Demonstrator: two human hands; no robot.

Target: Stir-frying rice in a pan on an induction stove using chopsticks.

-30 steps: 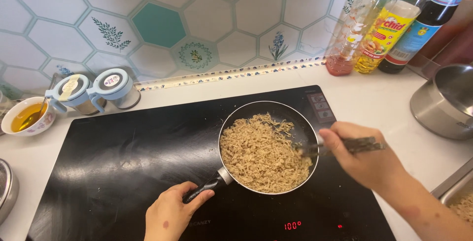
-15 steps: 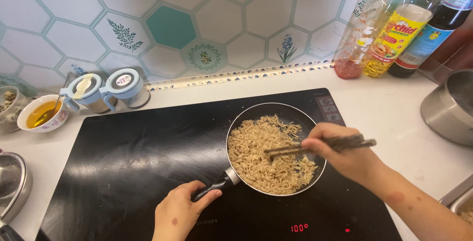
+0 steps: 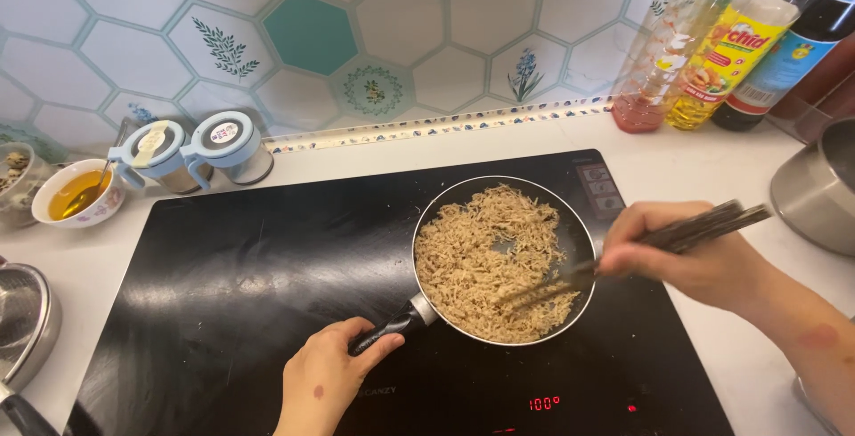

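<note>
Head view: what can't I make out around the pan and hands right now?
- Chopsticks: the tips are blurred among the shredded food, and the right hand covers their middle.
- Pan handle: its end is hidden inside the left hand.
- Steel pot: cut off by the right edge, contents unseen.
- Strainer: cut off by the left edge.
- Bottles: tops are cut off by the top edge.

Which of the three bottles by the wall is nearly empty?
The clear plastic bottle on the left, holding only some reddish liquid at its bottom. The yellow-labelled bottle and the dark bottle look fuller.
</note>
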